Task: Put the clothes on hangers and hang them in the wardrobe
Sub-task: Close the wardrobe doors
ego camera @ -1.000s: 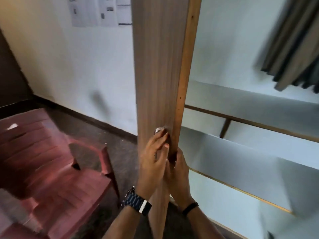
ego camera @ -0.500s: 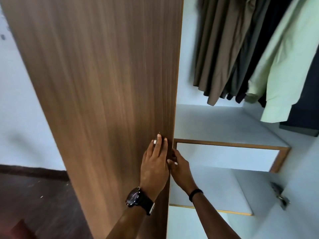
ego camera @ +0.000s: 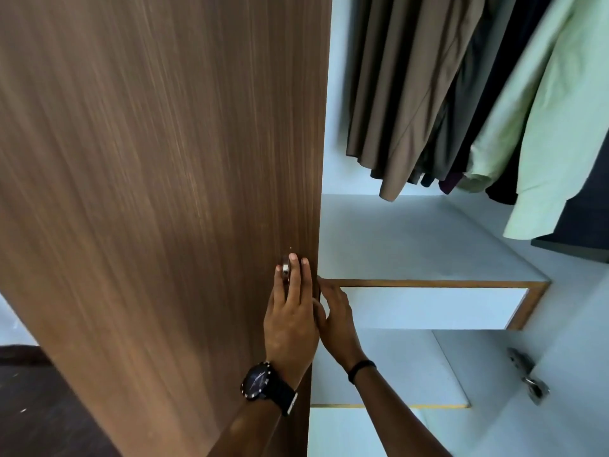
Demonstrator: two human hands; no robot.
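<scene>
Swung further across since a moment ago, the brown wardrobe door nearly hides the room. Clothes already hang inside. Left hand presses flat by the knob; right hand, fingers together, rests on the door's edge. Closing looks all that's left.

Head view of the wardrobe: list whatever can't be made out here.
- Hangers and rail: cut off by the top edge above the hanging clothes.
- Door knob: mostly covered by the left hand.
- Right hand: its fingertips are hidden behind the wardrobe door edge.
- Wardrobe's left compartment: blocked by the door.
</scene>
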